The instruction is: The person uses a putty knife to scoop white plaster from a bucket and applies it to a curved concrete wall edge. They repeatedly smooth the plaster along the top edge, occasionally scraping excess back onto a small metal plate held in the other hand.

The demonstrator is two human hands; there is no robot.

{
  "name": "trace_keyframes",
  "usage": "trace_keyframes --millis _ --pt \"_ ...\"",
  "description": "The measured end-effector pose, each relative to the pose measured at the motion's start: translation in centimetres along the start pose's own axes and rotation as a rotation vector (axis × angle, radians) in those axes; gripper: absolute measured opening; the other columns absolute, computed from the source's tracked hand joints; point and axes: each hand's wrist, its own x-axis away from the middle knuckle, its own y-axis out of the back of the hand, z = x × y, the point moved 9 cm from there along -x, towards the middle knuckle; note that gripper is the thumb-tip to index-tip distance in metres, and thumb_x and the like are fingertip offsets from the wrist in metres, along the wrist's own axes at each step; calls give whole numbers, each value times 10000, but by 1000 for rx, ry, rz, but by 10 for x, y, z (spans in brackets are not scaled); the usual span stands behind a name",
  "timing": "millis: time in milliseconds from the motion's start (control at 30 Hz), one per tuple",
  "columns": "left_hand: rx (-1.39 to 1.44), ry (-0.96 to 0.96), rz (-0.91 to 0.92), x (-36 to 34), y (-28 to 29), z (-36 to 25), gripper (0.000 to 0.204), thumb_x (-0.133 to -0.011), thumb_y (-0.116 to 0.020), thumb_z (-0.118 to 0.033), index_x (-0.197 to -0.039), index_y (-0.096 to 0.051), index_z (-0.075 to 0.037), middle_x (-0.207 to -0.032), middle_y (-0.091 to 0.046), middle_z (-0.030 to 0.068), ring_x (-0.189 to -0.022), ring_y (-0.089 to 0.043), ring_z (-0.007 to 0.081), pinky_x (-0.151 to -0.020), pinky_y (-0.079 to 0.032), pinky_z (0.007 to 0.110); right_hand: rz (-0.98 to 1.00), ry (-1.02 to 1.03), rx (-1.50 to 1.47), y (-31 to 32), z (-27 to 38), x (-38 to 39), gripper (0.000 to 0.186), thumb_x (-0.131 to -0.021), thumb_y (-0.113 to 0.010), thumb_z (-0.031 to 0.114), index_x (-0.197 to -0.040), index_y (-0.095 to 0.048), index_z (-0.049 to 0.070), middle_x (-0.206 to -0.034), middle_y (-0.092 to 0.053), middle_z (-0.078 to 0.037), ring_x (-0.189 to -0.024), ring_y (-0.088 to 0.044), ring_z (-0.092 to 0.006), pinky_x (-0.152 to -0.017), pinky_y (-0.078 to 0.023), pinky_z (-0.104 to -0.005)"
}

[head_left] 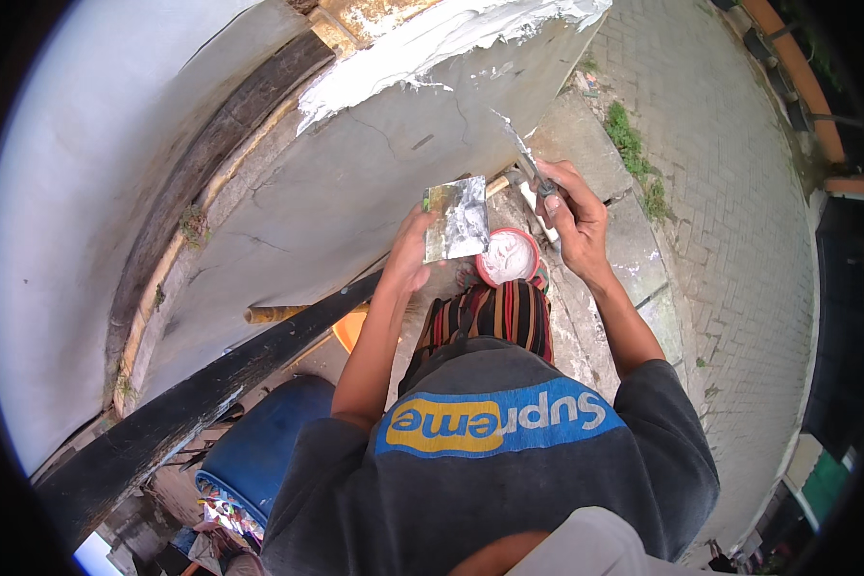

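Well, only the upper edge of the grey wall (374, 158) has been covered in white paste (442, 62), top centre; the cracked face below is left bare, so probably partway done. Paving (715, 250) is seen at right. Mid-frame, a paste-filled red tub (511, 230) is parked; the smeared plate (439, 246) is pinched by the left hand (413, 245), the putty knife (520, 144) clamped in the right hand's (578, 216) fingers.

The flat plate (456, 221) appears glossy and smooth, and the scraper (526, 155) seems to have a metal blade. In the plastic bucket (483, 270), the white paste (507, 257) looks creamy. The wall (336, 182) is of cracked, matt cement; the shirt (509, 490) is of matt cloth.
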Motion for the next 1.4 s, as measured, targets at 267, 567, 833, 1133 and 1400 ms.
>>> trace_keyframes --millis 267,567,833,1133,1400 --pt "318 -5 -24 18 -55 -30 306 -925 -529 -175 -1185 -505 -16 -871 -652 42 -548 -599 53 -319 -391 160 50 127 176 -10 -12 6 346 -826 -583 -40 -1145 -674 60 -912 -591 -79 -706 -527 -122 -575 -403 -244" --pt "554 -83 -43 33 -75 -25 221 -925 -518 -122 -1109 -510 0 -844 -657 83 -430 -534 61 -273 -357 160 222 240 282 33 4 16 448 -726 -603 -66 -1119 -701 125 -866 -602 -79 -663 -589 -162 -549 -460 -274" --pt "355 -242 -230 44 -75 -25 450 -923 -529 -165 -1317 -413 18 -960 -664 95 -623 -660 99 -341 -441 175 275 123 -58 93 2 12 195 -911 -547 94 -1088 -606 36 -834 -594 -109 -547 -530 -114 -432 -384 -213" --pt "828 -259 217 44 -117 -10 240 -934 -493 -96 -1137 -491 33 -924 -634 131 -508 -557 93 -267 -372 160 513 -471 -1008 19 -15 27 220 -979 -512 267 -1120 -490 100 -762 -556 -117 -428 -453 -100 -375 -363 -199" --pt "707 -305 115 56 -109 -14 345 -941 -485 -115 -1256 -444 19 -896 -643 114 -517 -569 92 -288 -381 165 340 -449 -507 86 -47 24 212 -973 -532 207 -1128 -542 62 -775 -620 -78 -485 -521 -86 -447 -390 -203"
